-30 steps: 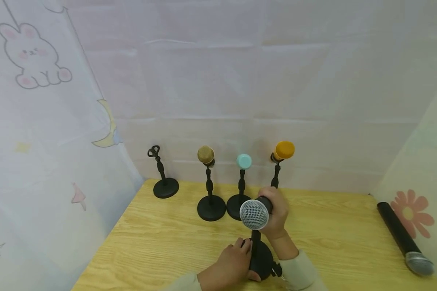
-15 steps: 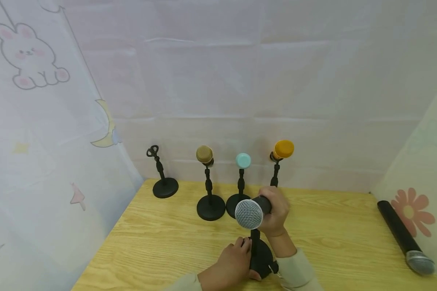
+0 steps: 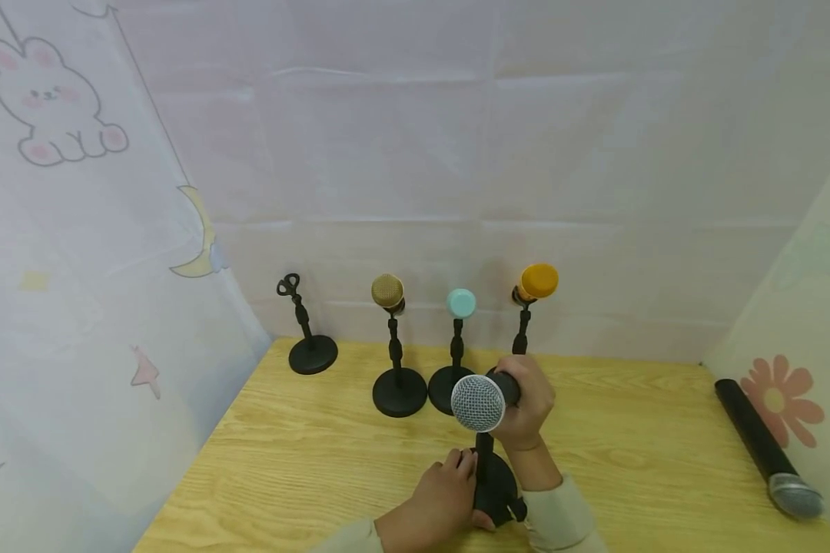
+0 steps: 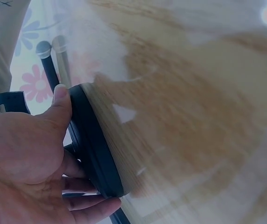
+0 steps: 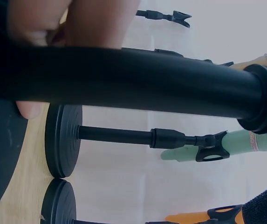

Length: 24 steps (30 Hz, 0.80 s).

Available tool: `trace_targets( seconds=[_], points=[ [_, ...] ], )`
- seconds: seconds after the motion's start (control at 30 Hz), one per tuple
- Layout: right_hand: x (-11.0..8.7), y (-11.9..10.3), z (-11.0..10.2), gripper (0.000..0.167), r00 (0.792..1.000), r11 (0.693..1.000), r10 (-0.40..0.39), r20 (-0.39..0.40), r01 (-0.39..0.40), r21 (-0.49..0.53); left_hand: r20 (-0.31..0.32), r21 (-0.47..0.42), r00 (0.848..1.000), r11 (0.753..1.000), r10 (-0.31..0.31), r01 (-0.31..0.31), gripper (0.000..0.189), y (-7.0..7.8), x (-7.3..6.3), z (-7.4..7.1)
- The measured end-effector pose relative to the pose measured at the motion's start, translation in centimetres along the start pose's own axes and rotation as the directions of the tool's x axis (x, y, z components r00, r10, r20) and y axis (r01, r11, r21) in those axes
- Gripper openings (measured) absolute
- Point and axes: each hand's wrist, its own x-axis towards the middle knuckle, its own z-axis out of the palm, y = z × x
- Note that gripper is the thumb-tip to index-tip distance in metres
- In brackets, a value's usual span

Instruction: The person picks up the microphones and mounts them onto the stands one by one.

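Observation:
Near the front of the table, my left hand (image 3: 443, 495) holds the round black base (image 4: 96, 144) of a microphone stand by its rim. In the left wrist view its thumb lies on one side and the fingers on the other. Above the base rises the stand's black pole (image 5: 138, 81). At the pole's top my right hand (image 3: 531, 401) grips a black microphone with a silver mesh head (image 3: 479, 403), which points toward me and left. The stand's clip is hidden behind the hand and the microphone.
Along the back stand a bare-clip stand (image 3: 313, 353) and stands bearing a gold microphone (image 3: 387, 292), a mint one (image 3: 461, 304) and an orange one (image 3: 539, 282). A black microphone (image 3: 757, 430) with a grey head lies at the right edge of the wooden table (image 3: 304, 461).
The microphone head in my right hand has swung slightly left, then partly back. My left hand stays on the stand's base.

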Motion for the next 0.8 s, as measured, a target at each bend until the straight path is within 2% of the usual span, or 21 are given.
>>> trace_targets(
  seconds=[0.27,0.47,0.57,0.63,0.7,0.8],
  points=[
    [0.0,0.1,0.0,0.044,0.999,0.998,0.017,0.034,-0.019,0.066,0.014,-0.031,1.000,0.999,-0.014,0.014,0.091,0.0,0.0,-0.4],
    [-0.7,0.8,-0.4,0.043,0.994,0.973,0.039,0.101,-0.060,0.221,0.003,-0.043,1.000,0.999,0.022,-0.022,0.087,0.0,-0.1,-0.4],
    [-1.0,1.2,-0.3,0.036,0.991,0.954,0.062,0.119,-0.094,0.286,0.010,-0.044,0.999,0.998,0.036,-0.035,0.086,-0.2,0.0,-0.3],
    [-1.4,1.5,-0.1,0.030,0.986,0.926,0.098,0.136,-0.140,0.349,0.011,-0.038,0.999,0.999,0.040,-0.039,0.087,-0.3,0.1,-0.2],
    [-1.9,1.7,0.0,0.027,0.971,0.887,0.154,0.181,-0.216,0.409,0.007,-0.027,0.999,0.999,0.040,-0.040,0.088,-0.4,0.3,-0.2],
    [-2.7,1.6,-0.3,0.022,0.929,0.805,0.243,0.278,-0.353,0.476,0.007,-0.029,0.999,0.999,0.038,-0.038,0.088,-0.3,0.4,-0.1]
  ],
)
